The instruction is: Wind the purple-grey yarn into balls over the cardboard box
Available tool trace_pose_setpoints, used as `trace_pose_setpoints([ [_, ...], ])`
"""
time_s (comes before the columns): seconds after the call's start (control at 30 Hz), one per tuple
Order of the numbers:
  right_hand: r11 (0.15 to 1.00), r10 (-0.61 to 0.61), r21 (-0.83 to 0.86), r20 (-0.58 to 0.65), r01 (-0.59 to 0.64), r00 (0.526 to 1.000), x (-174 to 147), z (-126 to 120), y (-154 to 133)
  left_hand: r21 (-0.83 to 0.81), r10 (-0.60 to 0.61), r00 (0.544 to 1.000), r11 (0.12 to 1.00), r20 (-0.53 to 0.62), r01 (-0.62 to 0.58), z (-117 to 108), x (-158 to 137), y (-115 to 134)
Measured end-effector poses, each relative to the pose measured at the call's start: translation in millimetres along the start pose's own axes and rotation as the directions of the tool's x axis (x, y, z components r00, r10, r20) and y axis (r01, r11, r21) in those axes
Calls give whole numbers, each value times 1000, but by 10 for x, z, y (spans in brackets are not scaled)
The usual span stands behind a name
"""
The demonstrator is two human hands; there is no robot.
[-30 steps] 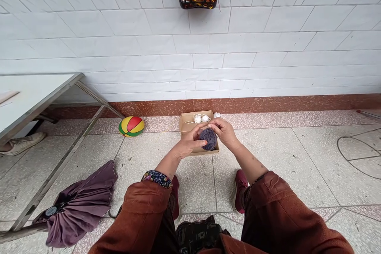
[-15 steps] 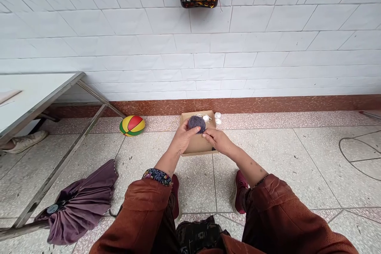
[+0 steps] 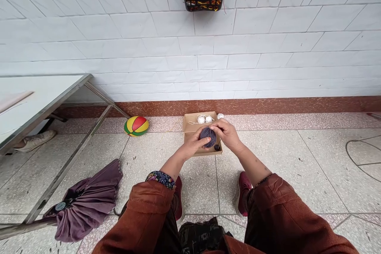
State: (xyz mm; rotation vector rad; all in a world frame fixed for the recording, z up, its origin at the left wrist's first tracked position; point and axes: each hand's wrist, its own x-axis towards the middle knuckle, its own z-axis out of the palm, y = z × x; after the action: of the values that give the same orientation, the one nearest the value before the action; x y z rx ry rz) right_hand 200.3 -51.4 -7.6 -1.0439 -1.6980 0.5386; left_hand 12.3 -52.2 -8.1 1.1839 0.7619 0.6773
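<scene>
A dark purple-grey ball of yarn [image 3: 207, 136] rests in my left hand [image 3: 193, 145], its thumb pressed across the front. My right hand [image 3: 226, 131] is closed at the ball's upper right side, fingers pinched; the strand between them is too small to make out. Both hands are over a shallow cardboard box [image 3: 189, 120] on the floor. Inside it, near the back, lie two white balls of yarn [image 3: 205, 119] with loose ends. A small dark ball [image 3: 217, 147] sits in the front right corner. Another white ball [image 3: 220, 116] is just outside the box.
A red, yellow and green ball [image 3: 136, 126] lies left of the box. Nearer me is a folded purple umbrella [image 3: 89, 202] beside a metal-framed table [image 3: 44, 91]. A black basket [image 3: 204, 6] hangs on the tiled wall. A wire loop [image 3: 361, 158] is at right; someone's shoe [image 3: 37, 141] shows under the table.
The yarn ball has come nearer and to the right in my left hand. My right hand has gone from its lower right side up to its upper right. The view has shifted slightly.
</scene>
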Motion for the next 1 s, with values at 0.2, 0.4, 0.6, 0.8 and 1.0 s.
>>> trace_pose_setpoints([
  [0.2,992,128,-5,-56,-128,990,-3,170,125,-221,-9,998,975,66,24,4,-140,112],
  [0.4,962,265,56,41,-267,963,-31,336,179,-351,65,986,936,151,-8,-26,-209,176],
  [0.6,959,281,-53,105,-277,954,-68,391,190,-444,52,998,896,36,-31,-123,-190,187],
  [0.8,961,235,-200,220,-192,947,-149,416,143,-521,64,989,844,-135,-126,-176,-126,211],
  [1.0,958,136,-284,324,-41,936,-230,352,60,-443,51,955,878,-291,-182,-183,-24,199],
])
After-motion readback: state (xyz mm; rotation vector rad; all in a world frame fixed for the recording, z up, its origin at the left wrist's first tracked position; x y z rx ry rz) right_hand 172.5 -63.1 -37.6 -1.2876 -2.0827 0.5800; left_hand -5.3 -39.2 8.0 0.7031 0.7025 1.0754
